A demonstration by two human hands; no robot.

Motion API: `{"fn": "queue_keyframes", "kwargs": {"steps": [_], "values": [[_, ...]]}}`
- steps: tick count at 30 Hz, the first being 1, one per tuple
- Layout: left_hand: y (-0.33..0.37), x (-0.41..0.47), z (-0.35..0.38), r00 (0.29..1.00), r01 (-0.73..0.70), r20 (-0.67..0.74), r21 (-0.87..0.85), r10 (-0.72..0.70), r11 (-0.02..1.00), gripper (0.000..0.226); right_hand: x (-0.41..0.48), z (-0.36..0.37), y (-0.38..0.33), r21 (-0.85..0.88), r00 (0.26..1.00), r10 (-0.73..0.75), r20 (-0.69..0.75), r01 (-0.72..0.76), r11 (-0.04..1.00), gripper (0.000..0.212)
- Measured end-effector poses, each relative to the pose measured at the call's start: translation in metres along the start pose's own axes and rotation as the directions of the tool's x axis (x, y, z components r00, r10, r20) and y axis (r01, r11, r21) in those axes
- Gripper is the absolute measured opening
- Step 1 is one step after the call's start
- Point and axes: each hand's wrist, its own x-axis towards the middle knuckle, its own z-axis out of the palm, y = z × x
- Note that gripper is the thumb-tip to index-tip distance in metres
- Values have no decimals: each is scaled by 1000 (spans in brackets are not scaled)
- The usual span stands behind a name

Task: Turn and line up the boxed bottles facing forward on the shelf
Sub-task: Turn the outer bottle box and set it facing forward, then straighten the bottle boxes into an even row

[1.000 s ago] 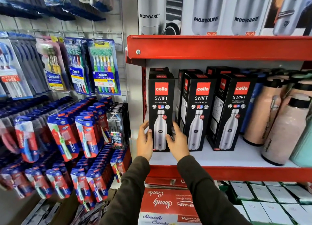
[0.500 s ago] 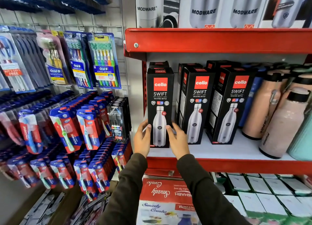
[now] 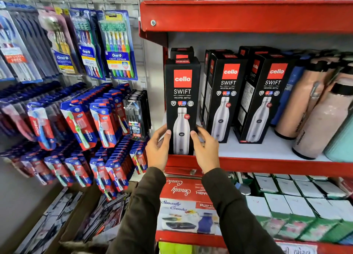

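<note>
Both the left hand and right hand clasp the leftmost box at the shelf front, squared forward; next, I judge, the angled middle box needs turning.

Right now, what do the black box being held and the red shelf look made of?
Black box: apparently printed cardboard with a slight sheen, given crisp folded edges and a top flap. Red shelf: likely painted metal, given its glossy folded lip and a visible screw.
</note>
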Motion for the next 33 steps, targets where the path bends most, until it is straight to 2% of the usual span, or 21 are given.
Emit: {"fn": "queue_keyframes", "kwargs": {"steps": [7, 11, 14, 16, 18, 21, 24, 26, 30, 33], "values": [[4, -8, 4, 998, -56, -37, 22, 57, 998, 21, -10, -4, -5, 0, 1000, -19, -9, 19, 1000, 36], [-5, -17, 12, 985, -116, -114, 135, 131, 984, 28, -12, -12, -3, -18, 1000, -7, 19, 8, 1000, 36], [-8, -33, 26, 904, -235, -284, 291, 318, 928, 36, -10, -23, 4, -68, 997, -63, -50, 60, 996, 34], [-3, -42, 41, 853, -302, -323, 333, 409, 893, 36, -7, -37, 5, -83, 987, -100, -123, 91, 992, 31], [4, -50, 57, 825, -391, -270, 360, 496, 847, 33, -1, -53, 5, -85, 972, -133, -192, 119, 989, 32], [11, -55, 88, 840, -457, -125, 362, 528, 812, 35, 14, -72, 10, -71, 958, -149, -246, 135, 988, 37], [12, -49, 121, 868, -484, 71, 345, 491, 804, 43, 32, -83, 17, -36, 977, -71, -200, 65, 997, 47], [11, -39, 140, 890, -454, 120, 322, 439, 831, 47, 47, -87, 21, -25, 989, 8, -146, -12, 1000, 51], [10, -7, 165, 984, -170, 88, 249, 152, 953, 51, 69, -92, 26, -56, 989, 132, -63, -136, 989, 52], [7, 15, 172, 995, 66, 55, 211, -79, 975, 50, 76, -96, 28, -45, 982, 186, -27, -188, 981, 50]]}}
